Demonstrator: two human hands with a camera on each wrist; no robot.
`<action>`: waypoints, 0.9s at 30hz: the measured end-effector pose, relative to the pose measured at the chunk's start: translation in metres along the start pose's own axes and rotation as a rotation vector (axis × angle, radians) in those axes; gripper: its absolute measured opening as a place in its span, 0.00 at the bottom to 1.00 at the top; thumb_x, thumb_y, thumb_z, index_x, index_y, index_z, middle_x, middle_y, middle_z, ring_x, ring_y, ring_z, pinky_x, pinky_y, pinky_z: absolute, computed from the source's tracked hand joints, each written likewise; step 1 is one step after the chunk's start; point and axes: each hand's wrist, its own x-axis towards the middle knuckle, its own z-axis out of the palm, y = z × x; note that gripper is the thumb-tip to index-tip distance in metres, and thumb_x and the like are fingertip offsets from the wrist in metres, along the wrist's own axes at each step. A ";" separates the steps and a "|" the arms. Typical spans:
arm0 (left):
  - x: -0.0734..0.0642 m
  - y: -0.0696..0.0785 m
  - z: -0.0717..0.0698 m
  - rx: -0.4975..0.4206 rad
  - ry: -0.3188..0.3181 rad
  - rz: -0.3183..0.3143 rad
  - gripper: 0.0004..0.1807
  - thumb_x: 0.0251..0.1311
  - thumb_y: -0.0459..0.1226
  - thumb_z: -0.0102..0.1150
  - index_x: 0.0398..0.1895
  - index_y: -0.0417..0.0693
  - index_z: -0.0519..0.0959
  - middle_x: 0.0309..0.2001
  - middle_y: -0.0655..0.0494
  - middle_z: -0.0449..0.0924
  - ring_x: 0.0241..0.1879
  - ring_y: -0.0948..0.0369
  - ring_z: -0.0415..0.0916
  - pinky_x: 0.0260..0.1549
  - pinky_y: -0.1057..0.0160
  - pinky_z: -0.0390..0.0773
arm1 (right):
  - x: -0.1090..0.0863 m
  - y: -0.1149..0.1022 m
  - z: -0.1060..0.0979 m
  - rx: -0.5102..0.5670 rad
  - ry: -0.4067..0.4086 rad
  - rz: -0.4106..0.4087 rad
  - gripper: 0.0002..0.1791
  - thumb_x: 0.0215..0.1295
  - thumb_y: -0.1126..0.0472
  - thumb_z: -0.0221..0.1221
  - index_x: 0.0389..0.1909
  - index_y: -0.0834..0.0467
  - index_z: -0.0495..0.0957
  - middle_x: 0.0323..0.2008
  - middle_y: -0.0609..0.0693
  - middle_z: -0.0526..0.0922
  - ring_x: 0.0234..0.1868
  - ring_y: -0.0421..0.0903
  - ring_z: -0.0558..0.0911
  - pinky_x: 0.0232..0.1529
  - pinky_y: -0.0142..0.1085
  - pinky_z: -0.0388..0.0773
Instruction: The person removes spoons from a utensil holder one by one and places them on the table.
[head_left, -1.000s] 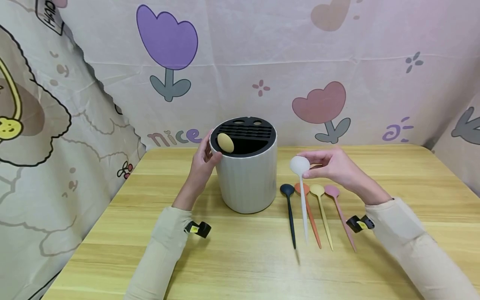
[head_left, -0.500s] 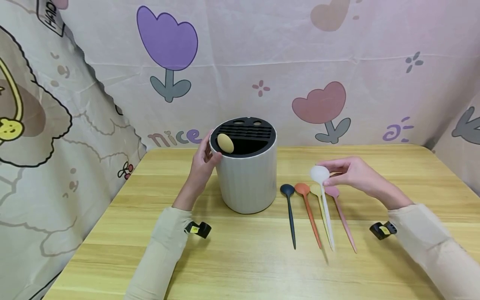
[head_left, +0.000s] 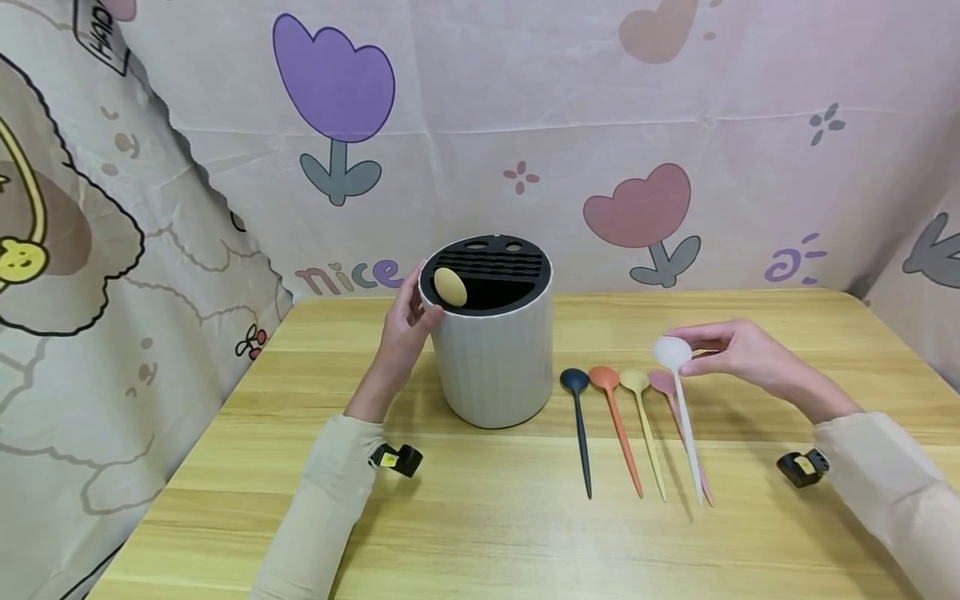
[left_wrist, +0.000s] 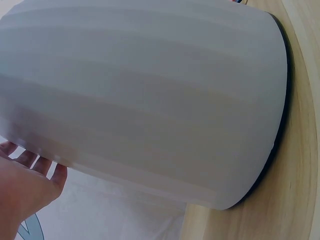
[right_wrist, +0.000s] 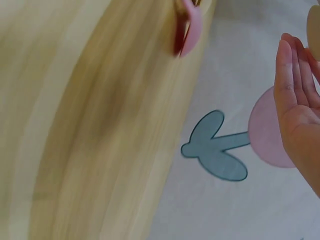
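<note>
In the head view my left hand (head_left: 403, 337) holds the side of a pale ribbed utensil holder (head_left: 491, 375), thumb at the front of its rim. A yellow spoon (head_left: 450, 287) leans in the holder's open front compartment. My right hand (head_left: 742, 357) pinches a white spoon (head_left: 672, 353) by its bowl, the handle slanting down over a pink spoon (head_left: 663, 382). Left of that lie a yellow spoon (head_left: 634, 382), an orange spoon (head_left: 604, 378) and a dark blue spoon (head_left: 575, 381) in a row. The left wrist view shows my fingers (left_wrist: 59, 176) against the holder's wall.
The holder's black lid (head_left: 491, 262) has slots and two round holes at the back. A light wooden table (head_left: 480, 517) carries everything. Printed fabric (head_left: 480, 125) hangs behind the table's far edge and along the left. Small cameras sit at both sleeves.
My right hand has carried the white spoon rightward and slightly lower, from over the orange spoon, past the yellow one, to over the pink one. My left hand and the holder stay put.
</note>
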 end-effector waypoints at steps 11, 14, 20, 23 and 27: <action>0.000 -0.001 0.000 -0.020 0.000 0.009 0.68 0.39 0.74 0.59 0.76 0.43 0.48 0.74 0.49 0.52 0.72 0.58 0.51 0.68 0.56 0.53 | -0.007 0.015 -0.018 -0.076 -0.047 0.066 0.30 0.55 0.66 0.70 0.57 0.73 0.73 0.43 0.46 0.86 0.43 0.35 0.82 0.41 0.28 0.79; 0.001 0.000 0.001 -0.015 -0.001 0.003 0.67 0.40 0.74 0.59 0.76 0.43 0.48 0.74 0.50 0.51 0.72 0.59 0.50 0.68 0.55 0.53 | -0.009 0.018 -0.023 -0.110 -0.053 0.097 0.32 0.54 0.64 0.70 0.58 0.72 0.73 0.44 0.49 0.86 0.43 0.35 0.82 0.42 0.28 0.78; 0.001 0.000 0.000 -0.010 0.001 -0.001 0.67 0.40 0.75 0.58 0.76 0.43 0.48 0.74 0.50 0.51 0.72 0.58 0.51 0.68 0.55 0.54 | -0.009 0.026 -0.029 -0.169 -0.087 0.134 0.32 0.55 0.61 0.70 0.59 0.70 0.74 0.49 0.57 0.83 0.44 0.35 0.81 0.43 0.28 0.76; 0.001 0.000 0.000 -0.010 0.001 0.002 0.67 0.40 0.75 0.58 0.76 0.43 0.48 0.74 0.50 0.51 0.72 0.58 0.51 0.68 0.55 0.54 | -0.005 0.032 -0.031 -0.198 -0.091 0.135 0.31 0.56 0.60 0.70 0.59 0.70 0.74 0.50 0.60 0.82 0.44 0.34 0.80 0.43 0.28 0.75; 0.001 -0.001 0.000 -0.010 0.000 0.004 0.67 0.40 0.75 0.58 0.76 0.43 0.48 0.74 0.49 0.51 0.72 0.58 0.51 0.68 0.55 0.54 | 0.000 0.040 -0.034 -0.201 -0.123 0.129 0.31 0.56 0.62 0.69 0.58 0.73 0.73 0.48 0.62 0.82 0.43 0.34 0.80 0.43 0.27 0.76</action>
